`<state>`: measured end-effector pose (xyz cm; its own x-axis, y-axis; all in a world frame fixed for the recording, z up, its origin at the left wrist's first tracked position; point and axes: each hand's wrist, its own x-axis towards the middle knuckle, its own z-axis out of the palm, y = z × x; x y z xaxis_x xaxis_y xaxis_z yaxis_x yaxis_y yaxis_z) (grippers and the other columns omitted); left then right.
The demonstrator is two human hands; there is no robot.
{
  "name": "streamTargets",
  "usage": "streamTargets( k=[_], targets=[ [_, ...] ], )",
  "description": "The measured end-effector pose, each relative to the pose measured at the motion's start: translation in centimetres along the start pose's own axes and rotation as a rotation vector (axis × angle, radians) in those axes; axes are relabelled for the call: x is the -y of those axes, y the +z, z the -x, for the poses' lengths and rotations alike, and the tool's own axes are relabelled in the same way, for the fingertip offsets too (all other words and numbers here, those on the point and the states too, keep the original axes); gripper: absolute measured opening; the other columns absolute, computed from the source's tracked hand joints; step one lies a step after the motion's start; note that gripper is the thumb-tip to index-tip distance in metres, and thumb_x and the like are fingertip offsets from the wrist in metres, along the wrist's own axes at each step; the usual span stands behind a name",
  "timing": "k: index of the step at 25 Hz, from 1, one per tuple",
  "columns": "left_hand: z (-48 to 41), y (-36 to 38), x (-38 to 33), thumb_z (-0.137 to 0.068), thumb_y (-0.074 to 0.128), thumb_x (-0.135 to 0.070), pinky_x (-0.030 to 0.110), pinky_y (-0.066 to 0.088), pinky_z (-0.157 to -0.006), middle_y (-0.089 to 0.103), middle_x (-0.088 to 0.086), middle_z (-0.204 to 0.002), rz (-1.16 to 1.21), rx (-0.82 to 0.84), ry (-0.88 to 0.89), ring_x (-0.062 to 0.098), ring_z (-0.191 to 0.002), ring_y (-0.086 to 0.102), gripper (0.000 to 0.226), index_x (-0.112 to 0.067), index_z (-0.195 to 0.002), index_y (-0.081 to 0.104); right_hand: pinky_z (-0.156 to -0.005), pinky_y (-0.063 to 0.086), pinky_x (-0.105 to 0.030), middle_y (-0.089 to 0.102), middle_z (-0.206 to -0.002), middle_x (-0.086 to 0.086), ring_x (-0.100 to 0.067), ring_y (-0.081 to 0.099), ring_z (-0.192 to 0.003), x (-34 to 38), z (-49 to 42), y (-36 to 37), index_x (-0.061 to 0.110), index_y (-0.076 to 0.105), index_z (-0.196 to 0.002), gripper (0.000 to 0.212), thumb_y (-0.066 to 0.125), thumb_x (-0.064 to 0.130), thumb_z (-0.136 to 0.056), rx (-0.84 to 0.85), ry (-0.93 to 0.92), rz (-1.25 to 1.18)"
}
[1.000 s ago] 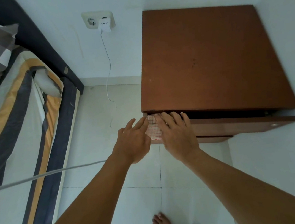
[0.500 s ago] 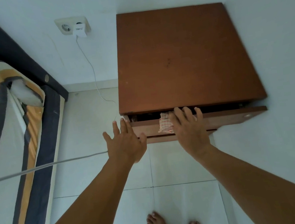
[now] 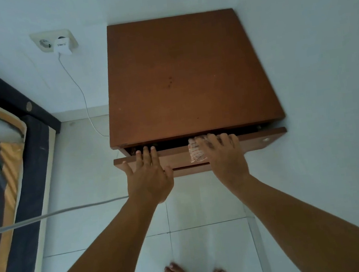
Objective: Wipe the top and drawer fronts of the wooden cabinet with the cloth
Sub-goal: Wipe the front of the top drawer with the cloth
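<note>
Left hand (image 3: 150, 180) is now resting straight-fingered on the open top drawer front (image 3: 254, 141), steadying it, while the right hand (image 3: 224, 155), fingers spread flat, is pressing the cloth (image 3: 196, 150) further right along it, the board's remaining length running rightward, nearer this hand.

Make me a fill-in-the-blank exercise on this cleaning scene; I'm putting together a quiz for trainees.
1. The top drawer of the cabinet stands slightly ____.
2. The right hand presses the cloth against the drawer's ____.
3. The left hand touches the same drawer near its ____ end.
4. A white charger is plugged into the wall ____.

Missing words: open; front; left; socket.
</note>
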<state>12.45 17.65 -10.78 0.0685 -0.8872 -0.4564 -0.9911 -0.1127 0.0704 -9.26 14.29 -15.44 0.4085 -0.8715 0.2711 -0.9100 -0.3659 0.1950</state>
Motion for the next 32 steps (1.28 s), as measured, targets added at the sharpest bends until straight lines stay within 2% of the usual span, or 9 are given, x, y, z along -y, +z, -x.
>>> streamTargets(
  k=[5,8,12,18,22,25,27,29,32],
  targets=[
    [0.1,0.7,0.1,-0.104,0.014,-0.05,0.063,0.001,-0.123,-0.005,0.005,-0.172,-0.017,-0.019,-0.009,0.027,-0.158,-0.006,0.071,-0.015,-0.162,-0.008,-0.085,0.044,-0.048,0.062,-0.115,-0.012,-0.036,0.056,-0.094,-6.0,1.7,0.0,0.016,0.059,-0.131,0.044,0.053,0.006,-0.088,0.034,0.109,0.028],
    [0.1,0.8,0.3,-0.103,0.013,-0.05,0.066,-0.001,-0.121,-0.005,0.004,-0.172,-0.033,-0.034,-0.017,0.026,-0.158,-0.007,0.07,-0.017,-0.162,-0.008,-0.083,0.043,-0.048,0.062,-0.115,-0.014,-0.037,0.056,-0.094,-8.1,2.7,0.5,0.014,0.06,-0.131,0.047,0.056,0.003,-0.085,0.069,0.147,0.063],
    [0.1,1.1,0.3,-0.103,0.014,-0.05,0.072,-0.002,-0.116,-0.004,0.001,-0.172,-0.027,-0.041,-0.064,0.028,-0.158,-0.006,0.069,-0.023,-0.163,-0.007,-0.082,0.042,-0.049,0.061,-0.103,-0.017,-0.037,0.056,-0.086,-11.8,3.5,0.9,0.01,0.063,-0.121,0.035,0.055,0.001,-0.089,0.07,0.226,0.146],
    [0.2,0.6,-0.3,-0.102,0.015,-0.056,0.077,-0.003,-0.112,-0.007,-0.002,-0.172,-0.005,-0.005,-0.143,0.036,-0.157,-0.007,0.068,-0.033,-0.161,-0.008,-0.076,0.042,-0.047,0.059,-0.091,-0.018,-0.035,0.057,-0.078,-13.9,3.3,0.9,0.004,0.062,-0.107,0.024,0.053,-0.002,-0.085,0.142,0.114,0.318],
    [0.2,-0.3,0.8,-0.102,0.021,-0.057,0.075,0.001,-0.115,-0.009,-0.001,-0.171,0.078,0.06,-0.127,0.031,-0.157,-0.008,0.066,-0.041,-0.16,-0.006,-0.076,0.043,-0.044,0.06,-0.092,-0.015,-0.033,0.058,-0.08,-15.3,3.2,0.3,0.007,0.065,-0.101,0.02,0.056,0.002,-0.084,0.282,0.068,0.415],
    [0.7,-0.6,3.3,-0.103,0.025,-0.055,0.066,0.01,-0.12,-0.001,0.001,-0.172,0.14,0.01,-0.104,0.026,-0.158,0.006,0.069,-0.03,-0.163,0.003,-0.08,0.049,-0.04,0.062,-0.1,-0.013,-0.032,0.062,-0.089,-14.3,0.9,-2.2,0.01,0.07,-0.104,0.019,0.064,0.009,-0.085,0.463,0.154,0.376],
    [1.3,-0.5,5.2,-0.103,0.025,-0.054,0.063,0.011,-0.122,0.002,0.001,-0.172,0.122,-0.013,-0.088,0.024,-0.158,0.008,0.071,-0.022,-0.163,0.006,-0.088,0.048,-0.041,0.06,-0.113,-0.013,-0.034,0.06,-0.104,-12.7,-0.8,-4.1,0.012,0.065,-0.115,0.026,0.065,0.023,-0.091,0.53,0.281,0.256],
    [1.7,-0.4,5.9,-0.104,0.026,-0.052,0.06,0.008,-0.124,-0.002,0.002,-0.172,0.08,0.011,-0.062,0.023,-0.158,0.001,0.072,-0.019,-0.163,0.004,-0.083,0.049,-0.042,0.059,-0.114,-0.014,-0.038,0.059,-0.103,-9.5,-2.2,-5.9,0.017,0.059,-0.119,0.036,0.071,0.028,-0.087,0.425,0.324,0.084],
    [1.7,-0.8,5.4,-0.104,0.027,-0.051,0.057,0.007,-0.124,-0.004,0.005,-0.172,0.072,0.024,-0.046,0.023,-0.158,-0.002,0.072,-0.016,-0.163,0.005,-0.069,0.048,-0.04,0.061,-0.112,-0.011,-0.037,0.058,-0.093,-0.7,-3.5,-7.4,0.025,0.06,-0.123,0.048,0.072,0.017,-0.077,0.131,0.141,-0.175]
  ],
)
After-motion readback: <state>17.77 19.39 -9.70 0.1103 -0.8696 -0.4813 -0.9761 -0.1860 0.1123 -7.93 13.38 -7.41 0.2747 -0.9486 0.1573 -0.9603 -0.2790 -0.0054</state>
